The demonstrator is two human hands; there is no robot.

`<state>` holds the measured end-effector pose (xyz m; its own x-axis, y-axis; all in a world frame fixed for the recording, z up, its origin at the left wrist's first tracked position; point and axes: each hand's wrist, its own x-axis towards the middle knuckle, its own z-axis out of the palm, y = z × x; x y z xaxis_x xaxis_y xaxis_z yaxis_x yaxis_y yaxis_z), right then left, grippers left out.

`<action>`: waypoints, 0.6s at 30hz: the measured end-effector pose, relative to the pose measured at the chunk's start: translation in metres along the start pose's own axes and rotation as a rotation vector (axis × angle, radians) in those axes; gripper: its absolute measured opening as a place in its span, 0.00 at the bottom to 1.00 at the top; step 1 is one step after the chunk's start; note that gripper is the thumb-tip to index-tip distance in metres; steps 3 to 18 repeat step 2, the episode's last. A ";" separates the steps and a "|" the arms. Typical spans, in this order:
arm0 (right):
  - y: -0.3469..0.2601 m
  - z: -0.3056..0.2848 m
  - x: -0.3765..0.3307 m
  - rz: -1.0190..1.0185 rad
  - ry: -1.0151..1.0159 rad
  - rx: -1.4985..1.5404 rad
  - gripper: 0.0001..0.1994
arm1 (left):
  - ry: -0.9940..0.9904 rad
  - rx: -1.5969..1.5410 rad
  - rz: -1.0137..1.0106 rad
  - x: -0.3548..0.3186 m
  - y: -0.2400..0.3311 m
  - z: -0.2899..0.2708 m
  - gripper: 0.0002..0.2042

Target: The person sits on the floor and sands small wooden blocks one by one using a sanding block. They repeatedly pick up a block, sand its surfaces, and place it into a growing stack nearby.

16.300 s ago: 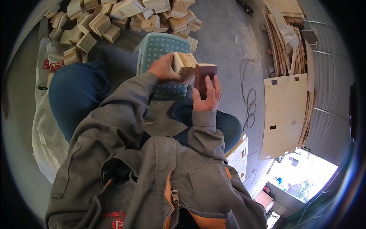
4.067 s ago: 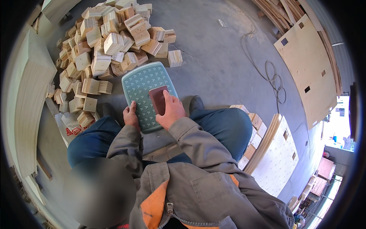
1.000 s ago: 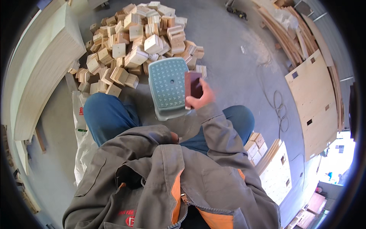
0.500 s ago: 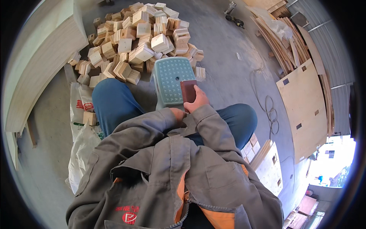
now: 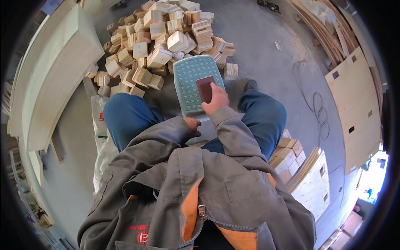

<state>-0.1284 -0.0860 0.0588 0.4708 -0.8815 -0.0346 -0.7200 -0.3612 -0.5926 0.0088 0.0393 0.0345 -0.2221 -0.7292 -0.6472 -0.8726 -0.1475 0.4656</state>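
Observation:
My right hand (image 5: pixel 217 99) grips a flat, reddish-brown rectangular block (image 5: pixel 205 88), thumb on the near side and fingers along the right edge. The block looks like a sanding block and is over the right part of a blue-green plastic stool's (image 5: pixel 185 85) patterned top. Whether it touches the stool is hard to tell. My left hand (image 5: pixel 192 123) is low, by the near edge of the stool, mostly covered by its sleeve. Its fingers look curled, with a small dark shape below them that I cannot make out.
Beyond the stool lies a heap of wooden blocks (image 5: pixel 160 46). A large curved wooden panel (image 5: pixel 62 79) stands at left, near a white sack (image 5: pixel 104 146). To the right are stacked blocks (image 5: pixel 287 156), plywood sheets (image 5: pixel 354 112) and a cable (image 5: pixel 318 112) on the floor.
The reddish-brown block in my right hand has moved inward from the stool's right edge and now covers the hole in its top. The whole view has shifted. My left hand stays low by the stool.

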 end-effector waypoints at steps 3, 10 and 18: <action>-0.009 -0.002 0.005 0.111 -0.177 -0.062 0.47 | -0.019 0.001 -0.025 0.000 0.001 -0.003 0.34; -0.009 -0.002 0.005 0.111 -0.177 -0.062 0.47 | -0.019 0.001 -0.025 0.000 0.001 -0.003 0.34; -0.009 -0.002 0.005 0.111 -0.177 -0.062 0.47 | -0.019 0.001 -0.025 0.000 0.001 -0.003 0.34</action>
